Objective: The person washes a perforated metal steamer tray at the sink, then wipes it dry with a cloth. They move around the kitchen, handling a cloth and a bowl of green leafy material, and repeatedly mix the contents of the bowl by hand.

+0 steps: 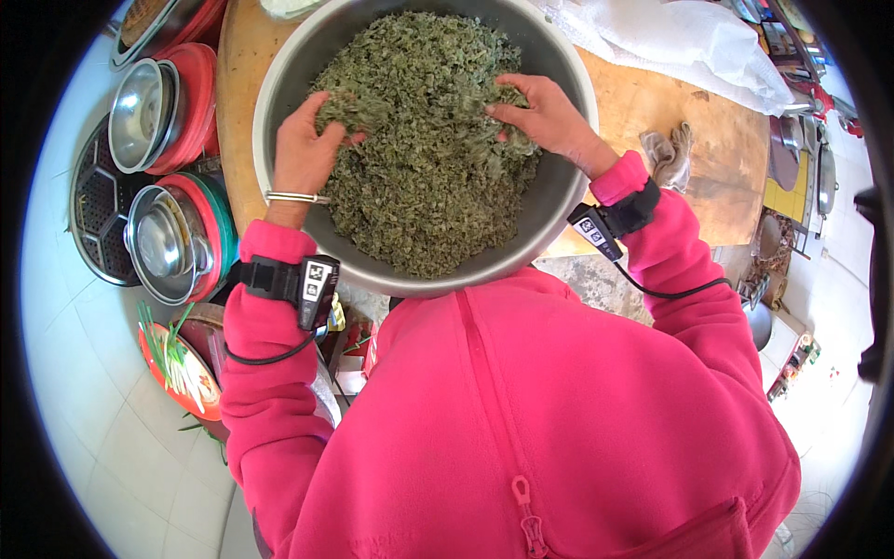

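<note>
A wide grey metal basin [279,84] holds a big heap of chopped dark-green leaves [419,177]. At the heap's left side my left hand [309,140] curls around a clump of the leaves, thumb toward the middle. My right hand [549,116] is at the right side, thumb and fingers closed about another clump. Some leaf bits look smeared by motion beside both hands. The lower fingers of each hand are partly hidden by the leaves. A bracelet circles my left wrist.
The basin stands on a wooden table [680,102]. Bubble wrap [689,42] and a grey cloth [669,154] lie to the right. Metal bowls [140,112] and red basins [200,102] are stacked at the left. Below them, a red plate [200,391] carries spring onions [177,359].
</note>
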